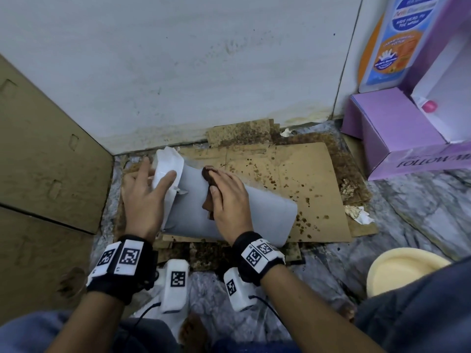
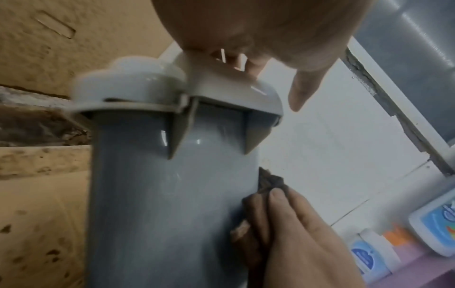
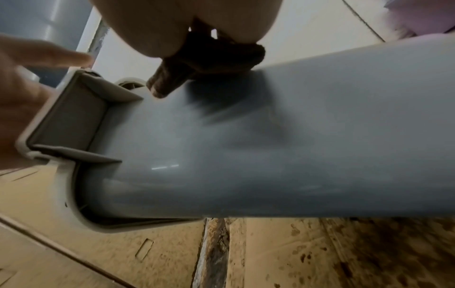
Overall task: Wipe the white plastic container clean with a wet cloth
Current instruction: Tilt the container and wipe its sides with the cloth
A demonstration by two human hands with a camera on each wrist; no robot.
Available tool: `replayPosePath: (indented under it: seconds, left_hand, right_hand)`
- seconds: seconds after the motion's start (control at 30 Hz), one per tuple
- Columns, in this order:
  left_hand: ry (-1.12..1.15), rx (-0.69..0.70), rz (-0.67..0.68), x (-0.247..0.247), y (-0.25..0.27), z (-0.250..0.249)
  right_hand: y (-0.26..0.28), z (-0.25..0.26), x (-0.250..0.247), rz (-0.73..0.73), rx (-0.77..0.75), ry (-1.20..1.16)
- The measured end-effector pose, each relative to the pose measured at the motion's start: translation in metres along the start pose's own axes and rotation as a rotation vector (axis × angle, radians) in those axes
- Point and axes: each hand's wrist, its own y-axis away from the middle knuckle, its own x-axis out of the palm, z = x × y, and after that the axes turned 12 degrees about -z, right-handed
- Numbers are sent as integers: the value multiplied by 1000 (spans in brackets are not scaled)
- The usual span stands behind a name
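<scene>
A tall pale grey-white plastic container [image 1: 257,215] [image 2: 157,204] [image 3: 283,140] lies on its side on stained cardboard [image 1: 300,174], its white lid [image 1: 167,169] [image 2: 138,85] pointing left. My left hand [image 1: 150,192] rests on the lid end with straight fingers, steadying it. My right hand [image 1: 226,197] [image 2: 290,230] presses a dark brown cloth [image 1: 207,179] [image 2: 268,185] [image 3: 206,64] flat against the container's upper side. Most of the cloth is hidden under the right palm.
A white wall [image 1: 204,67] stands just behind. Cardboard panels [image 1: 46,154] rise at the left. A purple box [image 1: 397,133] and a printed bottle [image 1: 392,42] stand at the right. A pale yellow bowl [image 1: 400,268] sits near my right knee. Crumpled paper [image 1: 359,215] lies on the marble floor.
</scene>
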Motion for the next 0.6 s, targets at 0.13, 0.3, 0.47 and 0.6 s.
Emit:
replayPosePath:
  seconds: [0.13, 0.3, 0.47, 0.6]
  left_hand:
    - [80, -64, 42, 1, -6, 10]
    - [86, -109, 26, -4, 6, 26]
    - [83, -86, 24, -4, 15, 28]
    - [12, -30, 21, -3, 10, 28]
  right_hand:
    - [17, -1, -2, 0, -6, 43]
    - [35, 6, 2, 16, 8, 28]
    - [28, 30, 21, 84, 40, -16]
    - [24, 42, 26, 97, 16, 45]
